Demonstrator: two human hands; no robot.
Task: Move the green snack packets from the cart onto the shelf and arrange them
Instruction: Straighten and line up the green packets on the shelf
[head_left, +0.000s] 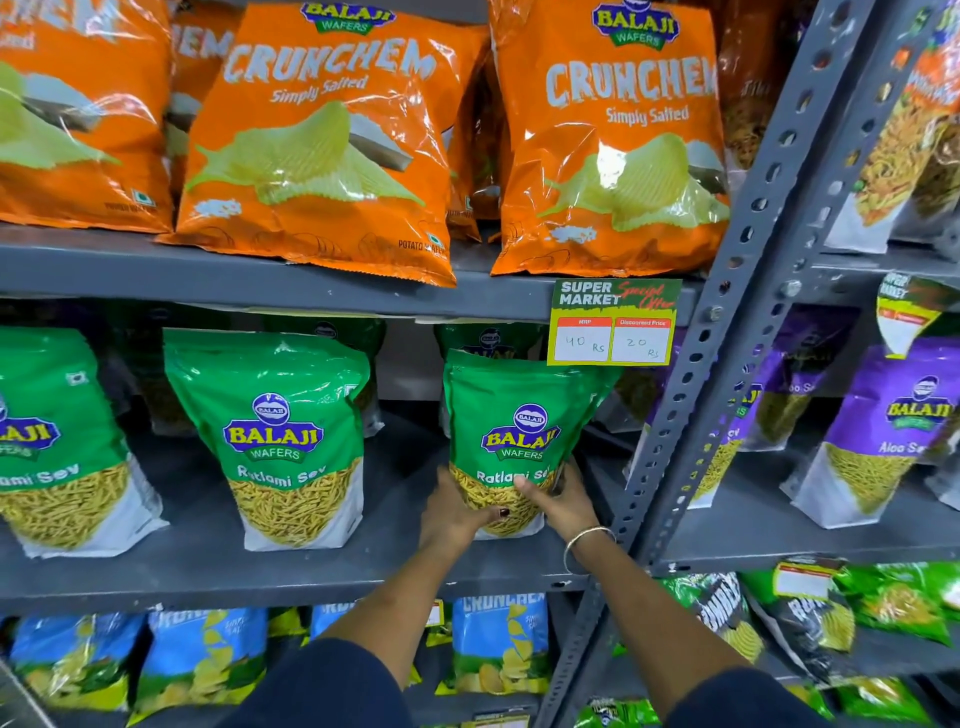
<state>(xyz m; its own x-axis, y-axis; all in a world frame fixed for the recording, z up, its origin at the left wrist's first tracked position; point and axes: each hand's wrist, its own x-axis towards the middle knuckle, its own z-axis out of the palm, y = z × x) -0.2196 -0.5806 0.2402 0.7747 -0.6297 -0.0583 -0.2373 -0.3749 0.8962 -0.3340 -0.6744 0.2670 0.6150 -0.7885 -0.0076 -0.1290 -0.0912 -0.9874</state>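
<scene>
Evidently both hands, left hand (453, 512) and right hand (562, 501), clamp the glossy green plastic Ratlami Sev packet (519, 431) at its base, standing it upright on the grey metal shelf (322, 571) facing front.

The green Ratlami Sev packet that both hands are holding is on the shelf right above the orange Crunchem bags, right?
Not above. The head view shows both hands, left and right, holding the green Ratlami Sev packet on the shelf right below the orange Crunchem bags.
</scene>
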